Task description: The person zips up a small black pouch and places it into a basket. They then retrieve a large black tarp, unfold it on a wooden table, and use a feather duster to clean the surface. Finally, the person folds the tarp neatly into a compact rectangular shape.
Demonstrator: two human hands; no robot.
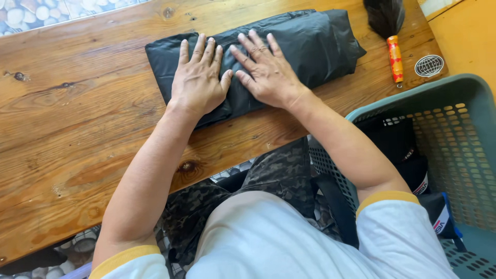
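Note:
A folded black garment (pixel 315 44) lies across the far middle of a wooden table (pixel 77 129). My left hand (pixel 197 80) rests flat on its left part, fingers spread and pointing away from me. Beside it, my right hand (pixel 263 70) also presses palm down on the middle of the garment, with a ring on one finger. The two hands nearly touch at the thumbs. Neither hand grips anything. The garment's right end sticks out past my right hand, thicker and layered.
A dark feather duster with an orange patterned handle (pixel 395 57) lies at the table's far right, next to a round black-and-white sticker (pixel 429 65). A teal plastic laundry basket (pixel 465 98) with dark clothes inside stands at my right side. Pebble-pattern flooring shows beyond the table.

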